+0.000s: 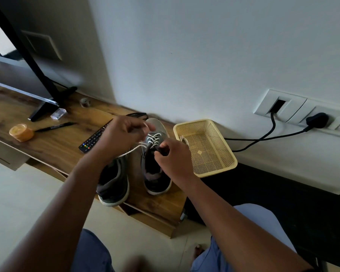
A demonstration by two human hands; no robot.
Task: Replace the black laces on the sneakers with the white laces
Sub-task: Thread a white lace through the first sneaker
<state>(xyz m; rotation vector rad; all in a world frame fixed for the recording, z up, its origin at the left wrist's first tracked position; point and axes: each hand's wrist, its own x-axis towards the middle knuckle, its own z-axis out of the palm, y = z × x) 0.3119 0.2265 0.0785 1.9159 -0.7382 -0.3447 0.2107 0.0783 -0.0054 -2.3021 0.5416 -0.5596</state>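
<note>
Two dark grey sneakers with white soles stand on the wooden shelf (pixel 53 146). The right sneaker (pixel 155 169) carries a white lace (pixel 153 139) crossed through its front eyelets. My left hand (pixel 122 136) pinches one end of that lace above the toe; a loose strand runs down across the left sneaker (pixel 114 183). My right hand (pixel 173 156) grips the right sneaker's upper edge near the tongue. The left sneaker's lacing is hidden by my left arm. A black lace bundle (pixel 136 115) lies behind the shoes by the wall.
A yellow plastic basket (pixel 224 169) sits right of the shoes with another white lace (pixel 183 139) over its rim. A TV remote (pixel 92 140), black marker (pixel 56 126), orange tub (pixel 21 132) and TV stand foot (pixel 41 108) lie left. Black cables (pixel 263 137) trail from wall sockets.
</note>
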